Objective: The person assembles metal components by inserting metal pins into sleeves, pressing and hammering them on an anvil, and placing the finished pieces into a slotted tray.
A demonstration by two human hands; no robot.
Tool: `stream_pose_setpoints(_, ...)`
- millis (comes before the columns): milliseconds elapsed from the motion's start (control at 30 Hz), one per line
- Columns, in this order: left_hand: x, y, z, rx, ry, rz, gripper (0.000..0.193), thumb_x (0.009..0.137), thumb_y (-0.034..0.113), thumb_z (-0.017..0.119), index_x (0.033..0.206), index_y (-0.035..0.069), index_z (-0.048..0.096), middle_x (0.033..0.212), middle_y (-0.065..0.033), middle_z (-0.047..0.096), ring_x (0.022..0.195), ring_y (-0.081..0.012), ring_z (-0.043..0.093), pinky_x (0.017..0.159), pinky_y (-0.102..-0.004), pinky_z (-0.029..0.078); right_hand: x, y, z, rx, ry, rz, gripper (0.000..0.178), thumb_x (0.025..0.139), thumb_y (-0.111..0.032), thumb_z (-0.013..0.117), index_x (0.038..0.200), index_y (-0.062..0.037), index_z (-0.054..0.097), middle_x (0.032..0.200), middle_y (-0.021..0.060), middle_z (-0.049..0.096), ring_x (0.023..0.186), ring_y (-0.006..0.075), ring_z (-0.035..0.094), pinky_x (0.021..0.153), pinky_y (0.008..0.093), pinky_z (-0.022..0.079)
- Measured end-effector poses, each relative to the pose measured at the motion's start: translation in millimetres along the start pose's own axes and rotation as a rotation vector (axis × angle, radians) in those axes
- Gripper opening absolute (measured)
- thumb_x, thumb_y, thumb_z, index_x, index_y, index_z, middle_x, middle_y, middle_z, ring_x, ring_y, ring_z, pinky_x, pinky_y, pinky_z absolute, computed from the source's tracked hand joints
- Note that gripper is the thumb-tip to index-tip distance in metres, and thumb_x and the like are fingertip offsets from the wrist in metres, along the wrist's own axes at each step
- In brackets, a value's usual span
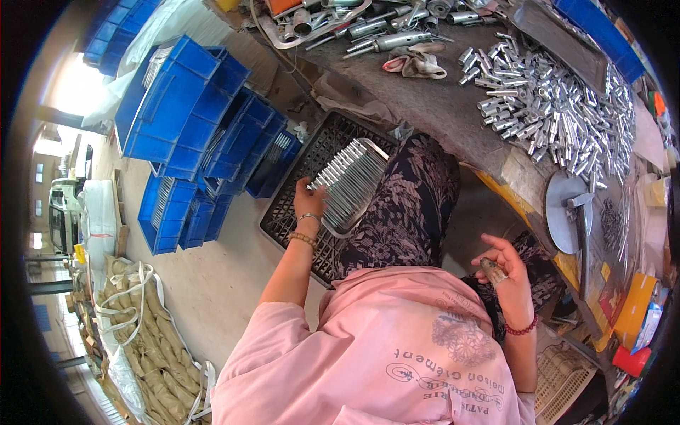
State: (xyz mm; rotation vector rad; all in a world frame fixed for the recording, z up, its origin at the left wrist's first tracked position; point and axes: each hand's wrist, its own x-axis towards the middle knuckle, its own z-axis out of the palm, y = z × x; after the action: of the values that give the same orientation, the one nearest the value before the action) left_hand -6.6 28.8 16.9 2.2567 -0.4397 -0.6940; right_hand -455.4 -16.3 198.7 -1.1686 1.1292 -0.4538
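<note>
My left hand (309,200), beaded bracelet at the wrist, is at the near left end of a row of thin metal rods (347,188). Its fingers are closed around the thick silver end of one rod; part of the grip is hidden. The rods lie side by side in a shallow metal tray (374,146), which rests on a black plastic crate (278,221) left of my legs. My right hand (506,273) is raised over my right thigh with its fingers apart and nothing in them. A dirty wrap covers its thumb.
A workbench (397,88) carries a heap of short silver tubes (545,99), larger metal fittings and a crumpled glove (418,64). A round metal plate with a lever (563,212) stands at its near edge. Stacked blue bins (177,106) and tan sacks (152,340) are at the left.
</note>
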Motion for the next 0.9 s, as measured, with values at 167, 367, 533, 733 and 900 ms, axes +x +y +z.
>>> stream_pose_setpoints(167,19.3,-2.8,-17.1,-0.108,0.161,0.174,0.037,0.106,0.022,0.067,0.137,0.002,0.061,0.086,-0.0091,0.077,0.067,-0.0159,0.071,0.059,-0.0320,0.052,2.2,6.2,-4.0,0.026,-0.010,-0.008,0.046,0.102,0.005,0.055,0.146,-0.0081,0.058,0.110,0.0051,0.071,0.091,0.0097,0.065,0.083,0.0253,0.054)
stream_pose_setpoints(367,-18.3,122.6,-22.8,-0.499,0.141,0.450,0.023,0.108,0.023,0.065,0.120,0.004,0.070,0.079,-0.0032,0.071,0.059,-0.0060,0.055,0.054,-0.0241,0.042,-1.3,10.4,-6.7,0.046,-0.014,-0.044,0.040,0.105,0.001,0.054,0.143,-0.0078,0.061,0.108,0.0039,0.072,0.091,0.0096,0.065,0.082,0.0244,0.053)
stream_pose_setpoints(533,-92.9,217.1,-0.8,-0.459,-0.048,0.880,0.017,0.106,0.015,0.067,0.120,0.007,0.073,0.083,0.0003,0.070,0.065,-0.0026,0.053,0.056,-0.0191,0.041,-1.8,9.6,-3.8,0.060,-0.032,-0.081,0.045,0.096,0.003,0.067,0.139,-0.0069,0.063,0.103,0.0026,0.070,0.092,0.0086,0.062,0.085,0.0266,0.052)
stream_pose_setpoints(733,-159.8,290.8,56.1,-0.253,-0.374,1.244,0.032,0.093,-0.003,0.076,0.124,0.005,0.073,0.105,-0.0012,0.070,0.082,-0.0062,0.060,0.074,-0.0234,0.051,-14.9,10.0,-8.0,-0.007,0.038,-0.153,0.044,0.096,0.002,0.068,0.139,-0.0071,0.064,0.104,0.0059,0.071,0.093,0.0113,0.064,0.085,0.0291,0.054)
stream_pose_setpoints(900,-180.6,322.4,102.1,0.058,-0.274,1.279,0.047,0.090,0.011,0.079,0.134,0.013,0.065,0.100,-0.0026,0.074,0.076,-0.0167,0.064,0.075,-0.0322,0.053,-22.6,14.7,-9.6,-0.017,0.063,-0.187,0.043,0.097,-0.003,0.069,0.140,-0.0079,0.064,0.106,0.0088,0.073,0.093,0.0138,0.066,0.085,0.0317,0.055)
